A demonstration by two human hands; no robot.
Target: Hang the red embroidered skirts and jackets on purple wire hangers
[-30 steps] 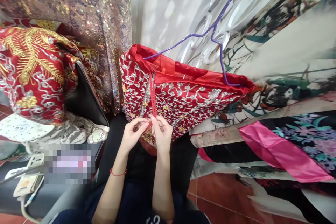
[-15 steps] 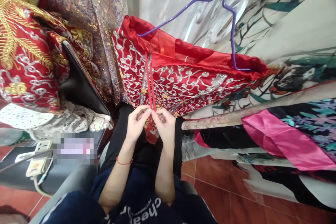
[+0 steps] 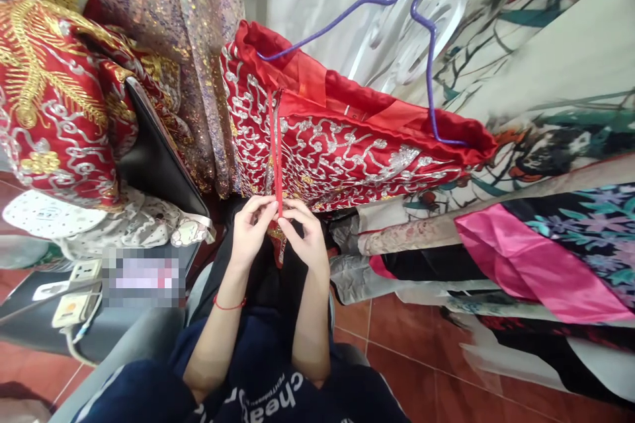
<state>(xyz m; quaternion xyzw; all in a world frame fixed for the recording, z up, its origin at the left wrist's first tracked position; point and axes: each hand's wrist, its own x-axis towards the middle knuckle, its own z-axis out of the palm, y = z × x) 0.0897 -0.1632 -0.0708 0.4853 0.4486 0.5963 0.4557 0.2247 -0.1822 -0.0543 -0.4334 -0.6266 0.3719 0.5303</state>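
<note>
A purple wire hanger [image 3: 430, 73] spreads the open top of a red embroidered garment [image 3: 347, 152], which hangs in front of the lap, and two narrow red strips [image 3: 278, 165] run down its face to the person's hands. The left hand [image 3: 249, 228] and the right hand [image 3: 306, 238] pinch these strips between thumb and fingertips, and the fingers hide the strips' lower part. Close behind the garment on the left drops a sequined cloth [image 3: 198, 46]; to the right, a pale patterned cloth [image 3: 536, 125] and a pink satin piece [image 3: 501, 258] crowd in above the tiled floor [image 3: 407, 337]. Further left, a gold-trimmed red bundle [image 3: 64, 125] drapes over a black panel [image 3: 156, 149], above a spotted white cloth [image 3: 54, 215]. A power strip [image 3: 77, 301] lies on a black surface [image 3: 30, 327], just beside a purplish item [image 3: 143, 275] blurred beyond recognition. Counted up: one hanger, two strips, two hands, two red embroidered pieces including the bundle, one power strip, and one red bracelet [image 3: 229, 306], worn on the left wrist.
</note>
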